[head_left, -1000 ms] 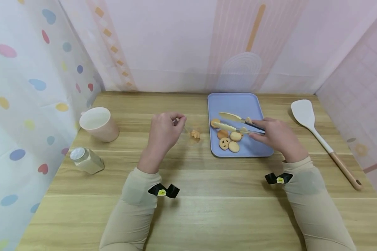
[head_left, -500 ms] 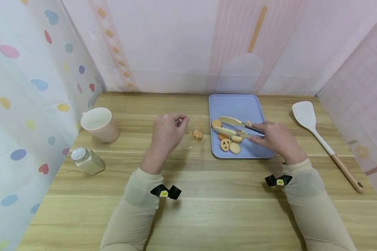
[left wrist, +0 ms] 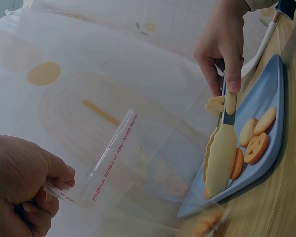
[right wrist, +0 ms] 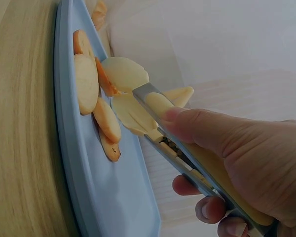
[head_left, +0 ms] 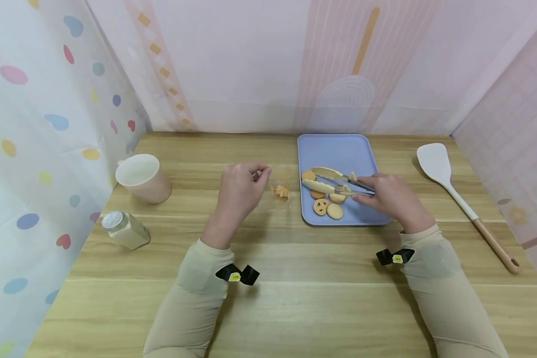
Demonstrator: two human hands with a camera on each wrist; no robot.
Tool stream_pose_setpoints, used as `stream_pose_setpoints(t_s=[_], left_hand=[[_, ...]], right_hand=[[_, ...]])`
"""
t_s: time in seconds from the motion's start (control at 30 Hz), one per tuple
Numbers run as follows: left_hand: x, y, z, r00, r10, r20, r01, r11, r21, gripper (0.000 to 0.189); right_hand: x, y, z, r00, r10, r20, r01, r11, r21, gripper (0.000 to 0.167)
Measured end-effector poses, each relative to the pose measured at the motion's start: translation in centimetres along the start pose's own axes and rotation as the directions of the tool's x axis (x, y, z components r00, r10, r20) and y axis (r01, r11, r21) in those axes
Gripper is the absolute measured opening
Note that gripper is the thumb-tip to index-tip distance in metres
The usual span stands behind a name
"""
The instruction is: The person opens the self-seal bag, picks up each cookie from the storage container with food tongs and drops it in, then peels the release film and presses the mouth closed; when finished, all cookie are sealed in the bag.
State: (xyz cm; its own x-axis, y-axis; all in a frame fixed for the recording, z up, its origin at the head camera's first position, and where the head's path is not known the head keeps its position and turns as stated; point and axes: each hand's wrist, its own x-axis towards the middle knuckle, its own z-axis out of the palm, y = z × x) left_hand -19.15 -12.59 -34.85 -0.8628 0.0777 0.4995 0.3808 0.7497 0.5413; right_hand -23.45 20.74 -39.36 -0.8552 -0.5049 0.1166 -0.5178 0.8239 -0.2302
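Observation:
My left hand (head_left: 243,186) pinches the edge of a clear plastic bag (left wrist: 116,155) with red print along its adhesive strip. A small ridged cookie (head_left: 281,191) shows in the lower part of the bag, left of the blue tray (head_left: 340,151). In my right hand (head_left: 391,199) is a pair of food tongs (head_left: 322,186) with cream scalloped tips and metal arms. The tips are spread apart, low over the cookies at the tray's left side. Several cookies lie there, among them a pale oval one (head_left: 335,212) and a round one with a cut-out face (head_left: 320,206).
A pink mug (head_left: 144,178) and a lidded glass jar (head_left: 125,229) stand at the left of the wooden table (head_left: 277,308). To the right of the tray lies a white spatula (head_left: 449,184) with a wooden handle. Patterned curtains hang behind and at both sides.
The tongs have come down slightly toward the cookies, their tips still spread. My left hand keeps its pinch on the bag and has barely moved. The head view has shifted a little.

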Motion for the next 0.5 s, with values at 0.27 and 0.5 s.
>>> stream_pose_setpoints(t_s=[0.27,0.5], left_hand=[[0.16,0.12,-0.11,1.000,0.004,-0.001,-0.004,1.000,0.003,0.014],[0.31,0.08,-0.08,1.000,0.004,-0.002,-0.004,1.000,0.009,0.014]], right_hand=[[0.23,-0.07,0.06,1.000,-0.003,0.008,0.003,1.000,0.019,0.051],[0.40,-0.04,0.11,1.000,0.003,0.010,-0.003,1.000,0.030,0.051]])
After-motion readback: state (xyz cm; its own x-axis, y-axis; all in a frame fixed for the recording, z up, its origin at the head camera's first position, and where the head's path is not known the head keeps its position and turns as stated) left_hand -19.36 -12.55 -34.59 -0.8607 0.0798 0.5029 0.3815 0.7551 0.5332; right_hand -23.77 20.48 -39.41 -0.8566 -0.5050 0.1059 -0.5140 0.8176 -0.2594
